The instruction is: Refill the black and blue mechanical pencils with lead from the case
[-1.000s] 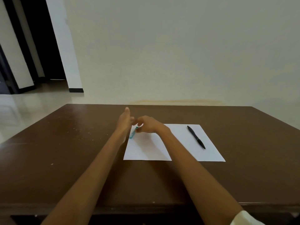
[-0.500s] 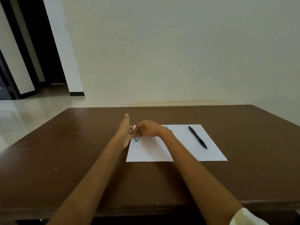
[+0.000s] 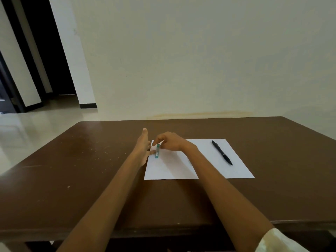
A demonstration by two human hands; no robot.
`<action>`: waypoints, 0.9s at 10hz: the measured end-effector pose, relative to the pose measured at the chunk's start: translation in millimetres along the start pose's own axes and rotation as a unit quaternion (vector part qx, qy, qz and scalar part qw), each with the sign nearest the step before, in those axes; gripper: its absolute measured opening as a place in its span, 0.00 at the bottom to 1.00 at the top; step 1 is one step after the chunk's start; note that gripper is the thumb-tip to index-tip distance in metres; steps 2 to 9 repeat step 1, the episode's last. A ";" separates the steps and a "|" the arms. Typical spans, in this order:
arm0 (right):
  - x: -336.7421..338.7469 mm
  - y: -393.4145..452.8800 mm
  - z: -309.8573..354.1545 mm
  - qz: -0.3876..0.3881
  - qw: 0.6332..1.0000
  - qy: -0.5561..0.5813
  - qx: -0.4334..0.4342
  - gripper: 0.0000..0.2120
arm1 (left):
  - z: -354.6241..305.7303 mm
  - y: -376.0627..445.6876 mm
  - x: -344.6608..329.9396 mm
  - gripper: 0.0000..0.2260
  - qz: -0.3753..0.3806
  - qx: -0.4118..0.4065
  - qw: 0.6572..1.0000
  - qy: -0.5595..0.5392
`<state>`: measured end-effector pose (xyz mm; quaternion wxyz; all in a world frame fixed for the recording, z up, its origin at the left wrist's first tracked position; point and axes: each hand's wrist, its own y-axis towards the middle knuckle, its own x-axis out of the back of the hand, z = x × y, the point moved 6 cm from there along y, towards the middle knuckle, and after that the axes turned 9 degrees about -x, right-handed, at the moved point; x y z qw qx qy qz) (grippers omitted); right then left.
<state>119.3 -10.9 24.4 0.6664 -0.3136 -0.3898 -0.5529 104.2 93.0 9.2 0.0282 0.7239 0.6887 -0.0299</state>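
A small teal lead case (image 3: 157, 151) stands nearly upright over the left part of a white paper sheet (image 3: 171, 170). My left hand (image 3: 142, 149) is edge-on beside it, thumb pointing away, its fingertips holding the case's lower part. Reaching in from the right, my right hand (image 3: 172, 142) pinches the case's top end. The black mechanical pencil (image 3: 221, 153) lies on the right part of the sheet, tip toward me, apart from both hands. No blue pencil shows in this view.
The sheet lies on a brown wooden table (image 3: 72, 170) that stands against a pale wall. A doorway and tiled floor are at the far left.
The teal case has turned from a slant to nearly upright. My right hand's fingers have shifted onto its top end; my left hand stays beside it.
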 end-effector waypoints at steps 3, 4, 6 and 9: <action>21.1 -10.7 -1.6 -0.058 0.997 0.056 -0.004 0.11 | -3.2 -6.6 3.8 0.27 -0.003 -0.009 1.000 0.023; 21.1 -10.7 -1.6 -0.058 0.997 0.056 -0.004 0.11 | -3.2 -6.6 3.8 0.27 -0.003 -0.009 1.000 0.023; 21.1 -10.7 -1.6 -0.058 0.997 0.056 -0.004 0.11 | -3.2 -6.6 3.8 0.27 -0.003 -0.009 1.000 0.023; 21.1 -10.7 -1.6 -0.058 0.997 0.056 -0.004 0.11 | -3.2 -6.6 3.8 0.27 -0.003 -0.009 1.000 0.023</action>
